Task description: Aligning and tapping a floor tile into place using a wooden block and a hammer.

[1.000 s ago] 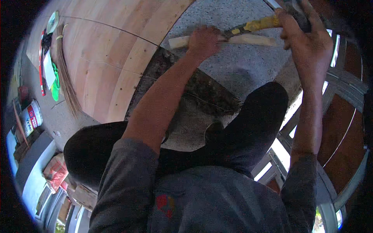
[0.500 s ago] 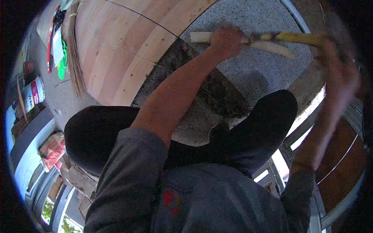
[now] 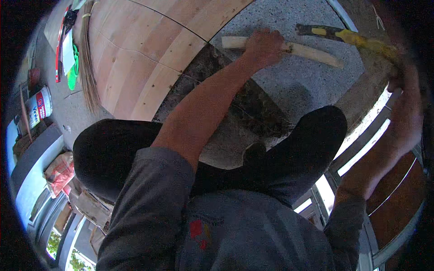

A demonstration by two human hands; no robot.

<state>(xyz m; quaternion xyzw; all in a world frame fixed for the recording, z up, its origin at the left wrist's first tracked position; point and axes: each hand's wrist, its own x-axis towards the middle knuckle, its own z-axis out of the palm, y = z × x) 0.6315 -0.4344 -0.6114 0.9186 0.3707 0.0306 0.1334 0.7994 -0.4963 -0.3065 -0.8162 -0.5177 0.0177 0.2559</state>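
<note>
My left hand (image 3: 266, 47) is closed around a pale strip of wood (image 3: 316, 58) that lies across the speckled grey tile (image 3: 303, 81). At the right edge, my right hand (image 3: 402, 90) grips a long yellow-and-black tool (image 3: 361, 39), which looks like a hammer. The tool's dark narrow end is raised above and to the right of my left hand, apart from it. Its other end is dim and partly hidden by my right hand.
Wood-patterned boards (image 3: 135, 81) adjoin a dark, rough strip. At the left are a straw broom (image 3: 88, 67), green fabric (image 3: 72, 77), a paint bucket (image 3: 38, 106) and a red-and-white sack (image 3: 58, 174). Metal frames (image 3: 334, 174) run along the right, beside my bent legs.
My right hand and the tool have moved right and down in the view, and the tool's narrow end has come away from my left hand. My left hand still holds the wood.
</note>
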